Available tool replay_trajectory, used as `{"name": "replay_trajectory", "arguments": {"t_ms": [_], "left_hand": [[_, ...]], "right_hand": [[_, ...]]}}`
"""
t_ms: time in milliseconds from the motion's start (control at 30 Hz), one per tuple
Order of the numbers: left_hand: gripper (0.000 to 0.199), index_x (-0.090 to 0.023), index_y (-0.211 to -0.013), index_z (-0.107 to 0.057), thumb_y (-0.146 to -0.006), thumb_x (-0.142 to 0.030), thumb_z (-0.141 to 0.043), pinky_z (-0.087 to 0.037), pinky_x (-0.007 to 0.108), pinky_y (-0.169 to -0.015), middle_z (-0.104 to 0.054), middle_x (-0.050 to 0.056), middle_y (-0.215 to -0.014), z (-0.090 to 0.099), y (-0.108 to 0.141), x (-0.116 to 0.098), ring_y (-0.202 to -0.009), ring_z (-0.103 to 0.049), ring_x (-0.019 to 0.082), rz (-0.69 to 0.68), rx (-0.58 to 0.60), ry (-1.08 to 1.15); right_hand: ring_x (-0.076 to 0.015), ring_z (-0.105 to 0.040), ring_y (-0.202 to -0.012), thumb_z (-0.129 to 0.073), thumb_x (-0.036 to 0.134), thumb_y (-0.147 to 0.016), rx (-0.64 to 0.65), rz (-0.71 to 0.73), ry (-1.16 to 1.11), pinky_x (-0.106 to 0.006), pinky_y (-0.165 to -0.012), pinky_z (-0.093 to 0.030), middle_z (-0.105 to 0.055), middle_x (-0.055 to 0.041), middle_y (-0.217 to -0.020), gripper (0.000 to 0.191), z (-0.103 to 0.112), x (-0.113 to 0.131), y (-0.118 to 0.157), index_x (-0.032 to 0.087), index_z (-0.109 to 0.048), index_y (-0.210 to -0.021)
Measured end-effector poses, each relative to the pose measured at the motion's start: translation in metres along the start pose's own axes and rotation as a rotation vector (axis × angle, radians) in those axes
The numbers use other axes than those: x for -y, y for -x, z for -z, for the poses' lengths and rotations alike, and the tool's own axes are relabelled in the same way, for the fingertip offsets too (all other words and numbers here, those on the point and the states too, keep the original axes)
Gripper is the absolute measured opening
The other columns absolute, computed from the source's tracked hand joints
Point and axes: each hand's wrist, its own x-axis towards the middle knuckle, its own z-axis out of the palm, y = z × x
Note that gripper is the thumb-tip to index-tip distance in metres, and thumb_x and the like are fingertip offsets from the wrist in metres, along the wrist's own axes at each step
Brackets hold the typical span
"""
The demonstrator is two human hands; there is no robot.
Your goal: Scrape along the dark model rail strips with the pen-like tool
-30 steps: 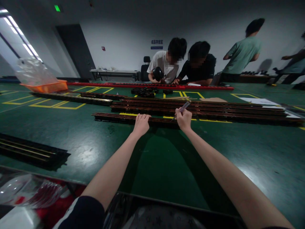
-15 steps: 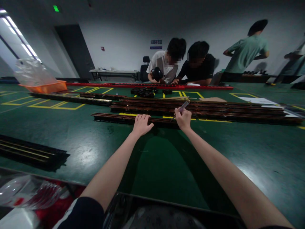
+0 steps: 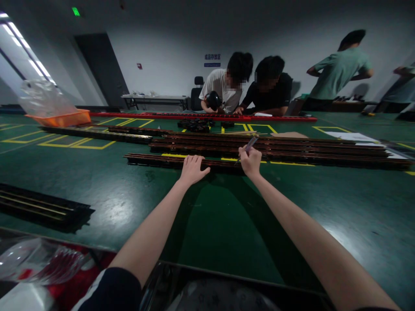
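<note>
A long dark strip [image 3: 155, 159] with copper-coloured lines lies across the green table in front of me. My left hand [image 3: 193, 169] rests over it, fingers on the strip and thumb pointing right. To the right, my right hand [image 3: 250, 160] is closed round a pen [image 3: 251, 143], its tip pointing down at the strip near its right part. Just behind lies a bundle of similar long strips [image 3: 292, 149], which runs on to the right. Whether the pen tip touches the strip is too small to tell.
An orange tray [image 3: 61, 118] with clear plastic bags stands at the back left. More dark strips [image 3: 42, 207] lie at the near left. A long red bar [image 3: 136, 115] crosses the far side, where two people lean. Papers [image 3: 352, 137] lie at the right.
My right hand and the pen have shifted very slightly to the right along the strip. My left hand is nearly unmoved. In the background, the person in green has moved a little right.
</note>
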Motion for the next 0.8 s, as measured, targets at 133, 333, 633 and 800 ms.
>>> {"name": "replay_trajectory", "arguments": {"t_ms": [133,333,633,800], "left_hand": [[0.049,-0.015,-0.119,-0.051,-0.085,-0.05,-0.042,-0.024,0.047,-0.11,-0.054,0.012,-0.121,-0.0001,0.0004,0.0001,-0.12,-0.043,0.028,0.0,0.0,-0.008],[0.048,-0.015,-0.115,-0.052,-0.085,-0.051,-0.044,-0.026,0.047,-0.108,-0.055,0.012,-0.118,-0.0022,0.001,-0.0004,-0.117,-0.044,0.029,-0.003,-0.038,-0.035],[0.047,-0.015,-0.114,-0.053,-0.086,-0.051,-0.042,-0.028,0.047,-0.108,-0.056,0.012,-0.117,-0.0038,-0.0002,-0.0004,-0.117,-0.045,0.029,0.006,-0.047,-0.038],[0.044,-0.016,-0.116,-0.052,-0.087,-0.048,-0.043,-0.021,0.048,-0.111,-0.057,0.011,-0.118,-0.0061,-0.0001,-0.0006,-0.119,-0.045,0.028,0.006,-0.067,-0.053]], "right_hand": [[-0.0148,-0.053,-0.051,-0.046,0.036,-0.077,0.011,0.023,-0.005,-0.026,-0.056,-0.039,-0.058,-0.0039,-0.055,0.029,-0.0014,0.0012,0.0016,0.018,-0.053,-0.056],[-0.0152,-0.053,-0.05,-0.047,0.036,-0.077,-0.006,-0.007,-0.04,-0.026,-0.053,-0.04,-0.059,-0.0038,-0.055,0.028,-0.0016,-0.0012,0.0011,0.018,-0.053,-0.057],[-0.0137,-0.051,-0.047,-0.046,0.037,-0.078,-0.001,0.001,-0.053,-0.025,-0.051,-0.039,-0.057,-0.0028,-0.052,0.03,-0.0012,-0.0007,0.0015,0.018,-0.052,-0.055],[-0.015,-0.054,-0.051,-0.048,0.036,-0.077,0.006,-0.018,-0.04,-0.027,-0.055,-0.04,-0.059,-0.0038,-0.055,0.029,-0.0004,-0.0022,0.0001,0.018,-0.053,-0.056]]}}
